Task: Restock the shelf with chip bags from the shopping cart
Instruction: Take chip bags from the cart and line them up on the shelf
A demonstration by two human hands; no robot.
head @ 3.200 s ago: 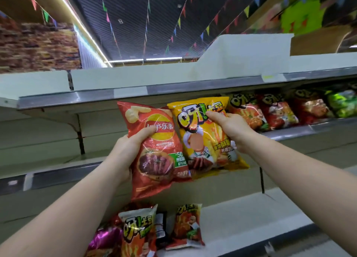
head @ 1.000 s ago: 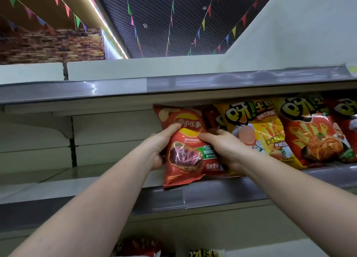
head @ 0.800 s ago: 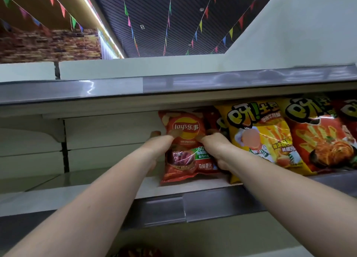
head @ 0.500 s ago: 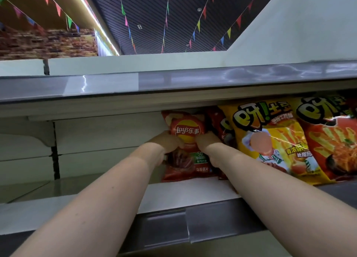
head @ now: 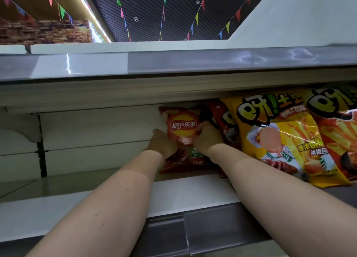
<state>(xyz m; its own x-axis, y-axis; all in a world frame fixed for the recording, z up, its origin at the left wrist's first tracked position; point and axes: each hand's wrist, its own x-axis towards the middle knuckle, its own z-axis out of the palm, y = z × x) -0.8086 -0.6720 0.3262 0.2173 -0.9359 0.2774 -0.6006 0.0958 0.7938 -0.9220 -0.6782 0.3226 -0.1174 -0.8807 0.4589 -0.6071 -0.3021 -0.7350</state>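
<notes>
Your two hands reach deep into the shelf point(head: 193, 193), a flat white painted board with a glossy grey price strip along its front lip. Between them stands the red Lay's bag point(head: 182, 139), a crinkled, shiny foil pouch with a round red-and-yellow logo, upright at the back of the shelf against the pale panelled rear wall. Your left hand point(head: 163, 144) curls its grip around the bag's left edge, and your right hand point(head: 207, 139) grasps its right edge with fingers bent over the front face near the logo.

Just right of the bag, a dark red bag point(head: 225, 125) stands mostly hidden, only a narrow glossy strip of it showing. Next comes a yellow bag point(head: 280, 141), broad, puffy and smooth, printed with fries and bold cartoon lettering, leaning forward over the shelf's front. At the right border an orange-red bag point(head: 340, 133) of the same lettering is cut off by the frame. That makes four bags in view: one in your hands, three beside it.

Overhead, another shelf's grey reflective edge point(head: 173, 63) spans the frame, and strings of small triangular pennants point(head: 197, 18) hang under the dark ribbed ceiling.
</notes>
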